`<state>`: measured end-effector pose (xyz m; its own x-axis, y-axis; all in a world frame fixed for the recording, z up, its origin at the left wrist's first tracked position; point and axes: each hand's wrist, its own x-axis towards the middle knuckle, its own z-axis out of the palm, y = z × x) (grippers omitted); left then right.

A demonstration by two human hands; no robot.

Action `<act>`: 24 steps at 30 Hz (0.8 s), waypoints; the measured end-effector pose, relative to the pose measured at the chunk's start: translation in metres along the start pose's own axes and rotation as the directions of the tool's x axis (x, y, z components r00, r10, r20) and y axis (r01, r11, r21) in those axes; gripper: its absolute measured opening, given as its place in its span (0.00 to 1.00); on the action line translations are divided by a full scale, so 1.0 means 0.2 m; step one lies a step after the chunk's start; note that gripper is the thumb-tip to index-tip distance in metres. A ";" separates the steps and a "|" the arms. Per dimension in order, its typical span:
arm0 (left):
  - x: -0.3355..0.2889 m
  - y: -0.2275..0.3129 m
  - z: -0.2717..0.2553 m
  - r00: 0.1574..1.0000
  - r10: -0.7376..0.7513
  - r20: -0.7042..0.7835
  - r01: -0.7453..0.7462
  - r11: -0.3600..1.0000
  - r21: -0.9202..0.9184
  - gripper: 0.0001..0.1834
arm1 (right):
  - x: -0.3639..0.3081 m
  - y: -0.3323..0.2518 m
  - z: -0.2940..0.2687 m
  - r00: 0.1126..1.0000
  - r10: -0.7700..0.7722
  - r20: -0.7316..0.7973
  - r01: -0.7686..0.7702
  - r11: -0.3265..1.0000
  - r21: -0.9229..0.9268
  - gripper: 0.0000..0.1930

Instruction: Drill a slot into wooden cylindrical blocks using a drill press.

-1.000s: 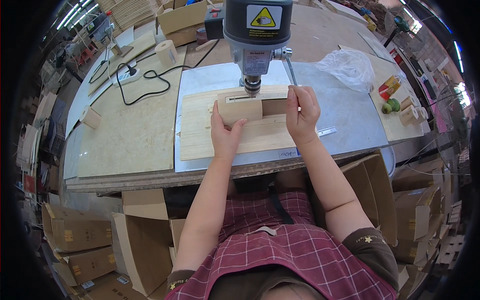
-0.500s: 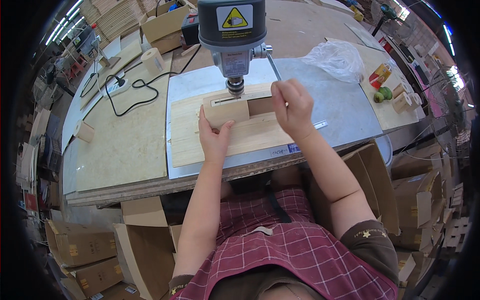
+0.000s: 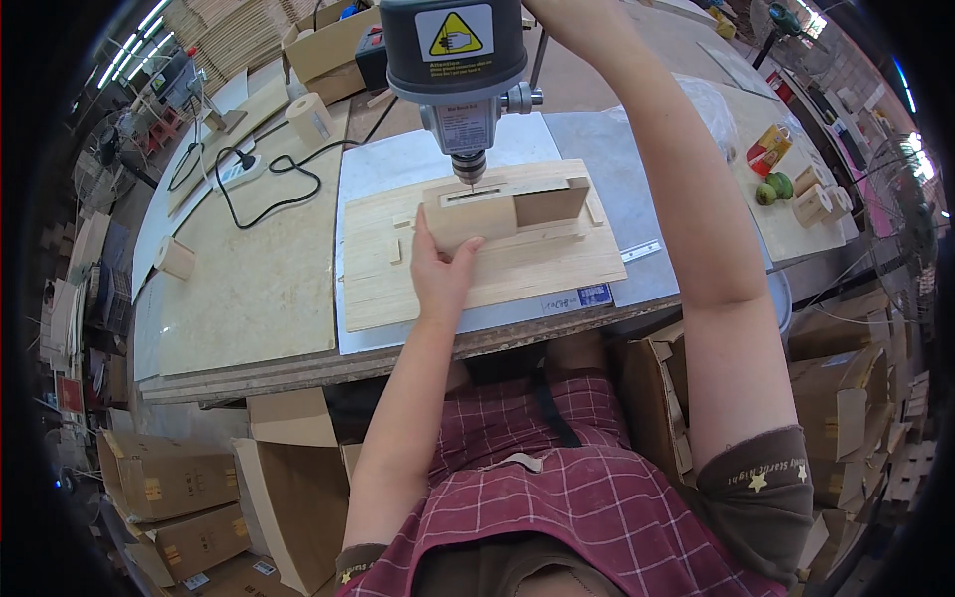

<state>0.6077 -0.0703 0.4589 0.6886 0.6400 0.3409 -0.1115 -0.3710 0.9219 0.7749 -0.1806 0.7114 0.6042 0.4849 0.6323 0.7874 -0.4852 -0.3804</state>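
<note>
My left hand point(image 3: 445, 274) grips the left end of a pale wooden piece point(image 3: 470, 221), thumb on its front face and fingers round the end. A slotted strip point(image 3: 487, 193) lies along the top of the piece, and a brown board point(image 3: 553, 206) extends to its right. Under them lies a flat wooden base board point(image 3: 428, 296). The drill press chuck point(image 3: 468, 164) hangs over the strip, its thin bit pointing down near the slot. At the top edge, my right hand point(image 3: 577, 20) is closed on the upper end of the drill press lever point(image 3: 539, 62), its fingers partly cut off.
Small wooden strips point(image 3: 395, 250) are fixed on the base board. A metal rail point(image 3: 640, 250) lies at right. Wooden cylinders point(image 3: 310, 119), a power strip point(image 3: 237, 171) and black cord are left; a plastic bag point(image 3: 708, 109) and green fruit point(image 3: 774, 189) are right. Cardboard boxes point(image 3: 169, 476) stand below.
My right hand has swung the lever from the near right up and away. The chuck has risen from the slotted strip. My left hand and the wooden piece have shifted slightly right.
</note>
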 end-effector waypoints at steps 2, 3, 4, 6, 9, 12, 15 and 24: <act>-0.01 0.02 0.04 0.998 0.023 0.055 -0.027 0.997 0.077 0.45 | 0.01 0.01 0.02 0.999 0.003 0.046 -0.003 1.000 -0.002 0.20; -0.01 0.01 0.05 0.998 0.022 0.052 -0.026 0.997 0.077 0.45 | -0.01 0.01 0.03 0.999 -0.031 -0.026 0.030 0.999 -0.013 0.20; -0.01 -0.02 0.06 0.998 0.045 0.047 -0.046 0.999 0.011 0.45 | -0.02 0.00 0.04 0.993 -0.065 -0.098 0.063 0.998 -0.027 0.19; -0.01 -0.03 0.06 0.997 0.064 0.036 -0.062 0.997 -0.053 0.44 | -0.05 -0.01 0.03 0.992 -0.046 -0.120 0.050 0.998 0.024 0.19; -0.01 -0.03 0.06 0.996 0.075 0.048 -0.074 0.997 -0.019 0.43 | -0.17 -0.10 -0.02 0.986 -0.019 -0.164 0.033 0.996 0.080 0.18; -0.01 -0.05 0.08 0.990 0.134 0.041 -0.133 0.991 -0.025 0.43 | -0.27 -0.07 0.00 0.958 -0.102 -0.269 0.119 0.992 0.047 0.14; -0.01 -0.03 0.06 0.996 0.071 0.060 -0.071 0.997 -0.006 0.43 | -0.36 -0.05 0.05 0.911 -0.201 -0.359 0.222 0.975 0.018 0.11; -0.01 -0.06 0.07 0.993 0.112 0.047 -0.112 0.994 -0.002 0.43 | -0.62 -0.06 0.12 0.907 -0.202 -0.368 0.251 0.964 0.089 0.08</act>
<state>0.6182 -0.0761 0.4440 0.7050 0.5620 0.4326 -0.1892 -0.4389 0.8784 0.6937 -0.2174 0.6201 0.3438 0.2701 0.8994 0.9216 -0.2810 -0.2679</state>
